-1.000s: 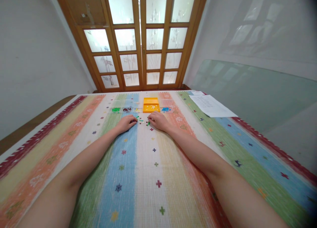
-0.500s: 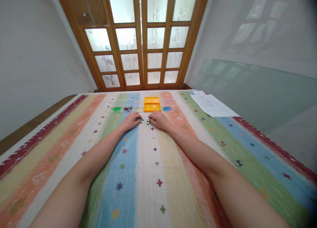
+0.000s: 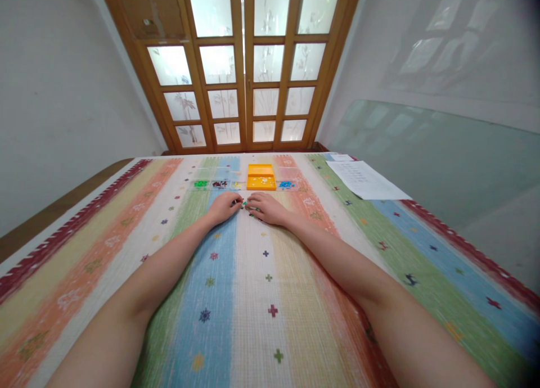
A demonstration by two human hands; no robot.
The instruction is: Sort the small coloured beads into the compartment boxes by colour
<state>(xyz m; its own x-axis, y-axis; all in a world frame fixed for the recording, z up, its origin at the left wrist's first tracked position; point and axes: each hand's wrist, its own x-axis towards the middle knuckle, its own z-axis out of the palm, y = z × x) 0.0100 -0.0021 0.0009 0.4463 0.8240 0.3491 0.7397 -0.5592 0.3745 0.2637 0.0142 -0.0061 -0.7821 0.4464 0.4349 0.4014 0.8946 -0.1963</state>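
Both my arms stretch far out over a striped cloth (image 3: 253, 298). My left hand (image 3: 225, 206) and my right hand (image 3: 265, 207) lie palm down, fingertips nearly touching, over a small heap of tiny coloured beads (image 3: 245, 206) that they mostly hide. The fingers of both hands are curled together around the beads. Just beyond the hands stands an orange tray (image 3: 261, 177) with pale beads in it, flanked by clear compartments holding green beads (image 3: 201, 183), dark red beads (image 3: 219, 184) and blue beads (image 3: 286, 184).
A printed sheet of paper (image 3: 365, 180) lies on the cloth at the far right. Wooden glazed doors (image 3: 248, 67) stand behind the table. A large glass pane (image 3: 442, 157) leans along the right wall. The table's left edge shows bare wood (image 3: 54, 211).
My hands have slid toward each other, closing the gap between them and gathering the scattered beads into a tighter heap. The view has shifted slightly.
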